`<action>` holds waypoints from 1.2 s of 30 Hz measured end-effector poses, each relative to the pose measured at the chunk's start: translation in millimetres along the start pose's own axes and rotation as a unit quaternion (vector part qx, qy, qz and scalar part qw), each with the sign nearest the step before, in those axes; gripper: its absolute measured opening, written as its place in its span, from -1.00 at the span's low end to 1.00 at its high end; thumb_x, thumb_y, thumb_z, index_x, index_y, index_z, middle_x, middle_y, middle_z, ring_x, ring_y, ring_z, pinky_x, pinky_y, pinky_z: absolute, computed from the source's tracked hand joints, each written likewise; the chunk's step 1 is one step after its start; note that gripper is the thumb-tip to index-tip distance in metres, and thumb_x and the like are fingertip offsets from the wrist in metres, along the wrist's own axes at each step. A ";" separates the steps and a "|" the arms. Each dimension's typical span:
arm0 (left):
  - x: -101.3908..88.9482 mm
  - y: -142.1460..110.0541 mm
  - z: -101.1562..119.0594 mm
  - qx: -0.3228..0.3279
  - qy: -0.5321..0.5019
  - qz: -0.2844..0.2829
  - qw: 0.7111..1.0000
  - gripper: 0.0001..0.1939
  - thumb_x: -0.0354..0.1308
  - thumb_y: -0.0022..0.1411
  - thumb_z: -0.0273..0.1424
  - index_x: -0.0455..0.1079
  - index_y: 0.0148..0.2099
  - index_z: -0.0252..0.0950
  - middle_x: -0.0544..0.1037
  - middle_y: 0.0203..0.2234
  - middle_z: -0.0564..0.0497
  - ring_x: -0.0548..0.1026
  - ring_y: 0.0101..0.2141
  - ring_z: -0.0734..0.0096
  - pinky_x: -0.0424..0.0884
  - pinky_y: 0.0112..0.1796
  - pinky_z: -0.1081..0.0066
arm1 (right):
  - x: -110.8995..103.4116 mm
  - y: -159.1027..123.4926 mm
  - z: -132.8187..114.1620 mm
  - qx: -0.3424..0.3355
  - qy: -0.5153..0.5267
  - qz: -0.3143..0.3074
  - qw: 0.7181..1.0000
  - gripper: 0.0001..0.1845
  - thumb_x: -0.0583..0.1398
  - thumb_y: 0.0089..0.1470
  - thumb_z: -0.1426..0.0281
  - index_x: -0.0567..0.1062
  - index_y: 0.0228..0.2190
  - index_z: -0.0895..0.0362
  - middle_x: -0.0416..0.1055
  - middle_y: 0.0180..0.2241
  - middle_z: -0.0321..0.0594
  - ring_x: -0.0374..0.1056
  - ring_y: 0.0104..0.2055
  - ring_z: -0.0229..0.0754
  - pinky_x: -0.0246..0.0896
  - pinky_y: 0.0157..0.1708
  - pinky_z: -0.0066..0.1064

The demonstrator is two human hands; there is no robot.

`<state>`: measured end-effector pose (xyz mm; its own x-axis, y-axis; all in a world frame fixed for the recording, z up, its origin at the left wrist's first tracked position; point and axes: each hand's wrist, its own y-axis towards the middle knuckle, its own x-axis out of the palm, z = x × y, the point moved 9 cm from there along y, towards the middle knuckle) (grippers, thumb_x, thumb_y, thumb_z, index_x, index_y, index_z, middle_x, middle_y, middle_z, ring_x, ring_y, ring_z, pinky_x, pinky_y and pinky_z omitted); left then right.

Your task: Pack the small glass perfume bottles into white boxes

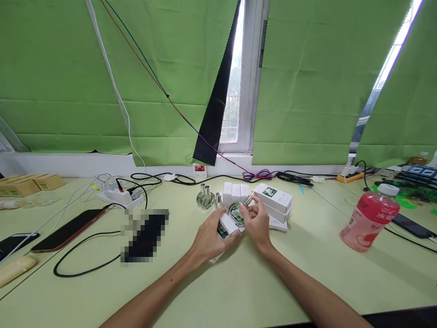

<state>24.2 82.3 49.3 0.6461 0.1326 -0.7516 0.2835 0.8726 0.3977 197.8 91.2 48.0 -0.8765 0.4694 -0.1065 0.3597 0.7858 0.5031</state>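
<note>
My left hand is closed around a small white box with a green picture on its side. In my right hand is a round, flat glass perfume bottle with a silver cap, tilted beside the box. Part of another white box shows beneath my left hand. Just beyond my hands stand several similar silver-capped bottles, some small upright white boxes, and a stack of flat white boxes to the right.
A pink drink bottle stands on the right of the table. Phones, cables and a white power strip occupy the left. Black cables run along the back below green curtains. Cardboard boxes lie far left.
</note>
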 end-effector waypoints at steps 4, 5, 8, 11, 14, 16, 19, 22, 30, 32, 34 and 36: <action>-0.1 -0.3 -0.1 0.003 0.001 0.005 1.000 -0.36 0.27 0.09 -0.09 0.25 0.17 -0.21 0.51 0.04 -0.14 0.52 -0.04 0.01 0.46 -0.10 0.17 | 0.9 -0.7 -2.5 0.003 0.003 -0.001 1.000 -0.47 0.21 0.11 0.14 0.39 0.01 0.22 0.27 -0.61 -0.44 0.09 -0.64 -0.30 0.05 -0.59 -0.47; 0.1 -0.5 -0.2 0.003 0.001 0.005 1.000 -0.36 0.27 0.09 -0.09 0.25 0.16 -0.21 0.52 0.03 -0.14 0.52 -0.05 0.02 0.45 -0.11 0.17 | 1.2 -1.1 -3.0 0.004 0.004 -0.002 1.000 -0.47 0.21 0.10 0.15 0.39 0.00 0.22 0.27 -0.62 -0.44 0.09 -0.65 -0.30 0.06 -0.59 -0.47; -0.5 -0.7 -0.2 0.003 0.002 0.010 1.000 -0.38 0.25 0.11 -0.09 0.24 0.16 -0.20 0.53 -0.02 -0.12 0.53 -0.09 0.05 0.45 -0.14 0.18 | 3.3 -2.5 -3.4 0.006 0.009 -0.008 1.000 -0.47 0.22 0.09 0.15 0.39 -0.01 0.23 0.24 -0.63 -0.46 0.08 -0.64 -0.30 0.07 -0.58 -0.47; -1.1 -0.5 0.0 0.010 0.001 0.016 1.000 -0.40 0.24 0.13 -0.08 0.23 0.14 -0.20 0.53 -0.05 -0.10 0.53 -0.13 0.09 0.44 -0.17 0.19 | 5.8 -4.3 -2.1 0.014 0.013 -0.016 1.000 -0.46 0.22 0.08 0.14 0.40 0.00 0.23 0.23 -0.64 -0.47 0.09 -0.64 -0.30 0.04 -0.60 -0.48; -0.6 -0.2 -0.3 0.015 -0.006 0.016 1.000 -0.41 0.25 0.13 -0.09 0.23 0.14 -0.19 0.53 -0.07 -0.09 0.52 -0.16 0.13 0.44 -0.19 0.22 | 7.2 -6.3 -1.8 0.019 0.010 -0.020 1.000 -0.47 0.23 0.07 0.14 0.41 -0.01 0.22 0.26 -0.63 -0.45 0.11 -0.63 -0.29 0.04 -0.59 -0.47; -0.7 -0.2 -0.4 0.017 -0.009 0.018 1.000 -0.41 0.25 0.13 -0.10 0.23 0.14 -0.19 0.53 -0.08 -0.08 0.52 -0.17 0.14 0.45 -0.20 0.23 | 7.3 -7.6 -2.4 0.022 0.010 -0.019 1.000 -0.46 0.24 0.06 0.15 0.41 -0.01 0.22 0.31 -0.62 -0.42 0.14 -0.62 -0.27 0.08 -0.57 -0.46; -2.3 -0.6 0.9 0.020 -0.011 0.025 0.999 -0.42 0.26 0.13 -0.12 0.23 0.14 -0.19 0.53 -0.07 -0.08 0.53 -0.15 0.15 0.45 -0.18 0.24 | 7.3 -9.2 -2.6 0.033 0.014 -0.018 0.999 -0.46 0.26 0.04 0.14 0.42 -0.03 0.22 0.39 -0.60 -0.36 0.21 -0.61 -0.24 0.13 -0.56 -0.44; -3.3 -1.2 2.6 0.016 -0.011 0.025 1.000 -0.42 0.26 0.12 -0.12 0.25 0.13 -0.19 0.54 -0.07 -0.07 0.54 -0.15 0.14 0.45 -0.19 0.25 | 7.8 -10.6 -1.1 0.048 0.017 -0.020 0.998 -0.48 0.27 0.03 0.13 0.41 -0.06 0.20 0.45 -0.57 -0.31 0.29 -0.58 -0.20 0.19 -0.52 -0.42; -2.7 -0.6 1.7 0.018 -0.016 0.021 0.999 -0.41 0.28 0.09 -0.16 0.27 0.14 -0.21 0.55 -0.07 -0.08 0.53 -0.15 0.13 0.45 -0.18 0.24 | 8.1 -10.8 7.4 0.064 0.038 -0.012 0.997 -0.56 0.29 0.01 0.15 0.36 -0.16 0.14 0.49 -0.59 -0.28 0.42 -0.54 -0.13 0.26 -0.51 -0.41; -2.4 0.0 1.1 0.020 -0.018 0.019 0.999 -0.40 0.29 0.08 -0.16 0.27 0.13 -0.20 0.54 -0.06 -0.08 0.53 -0.15 0.13 0.45 -0.18 0.24 | 7.4 -10.2 7.9 0.067 0.042 -0.008 0.997 -0.58 0.29 0.00 0.15 0.35 -0.20 0.13 0.49 -0.60 -0.27 0.43 -0.55 -0.11 0.25 -0.54 -0.41; -1.7 0.6 1.0 0.019 -0.018 0.013 1.000 -0.40 0.29 0.08 -0.16 0.27 0.14 -0.20 0.54 -0.06 -0.08 0.53 -0.15 0.13 0.45 -0.17 0.23 | 6.9 -9.9 7.6 0.074 0.043 -0.007 0.996 -0.60 0.29 0.00 0.14 0.34 -0.23 0.11 0.48 -0.63 -0.29 0.43 -0.57 -0.11 0.24 -0.56 -0.41; -1.5 1.2 1.3 0.019 -0.016 0.008 1.000 -0.39 0.29 0.08 -0.15 0.27 0.15 -0.20 0.54 -0.05 -0.08 0.53 -0.14 0.12 0.45 -0.17 0.23 | 6.5 -9.8 6.8 0.083 0.046 -0.007 0.995 -0.61 0.29 -0.01 0.14 0.32 -0.26 0.09 0.47 -0.65 -0.31 0.43 -0.59 -0.10 0.23 -0.57 -0.41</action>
<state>24.5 82.5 51.5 0.6728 0.1305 -0.7282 0.2990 0.8524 0.4290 190.7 89.3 36.5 -0.9048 0.4247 -0.0307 0.3877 0.8516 0.3528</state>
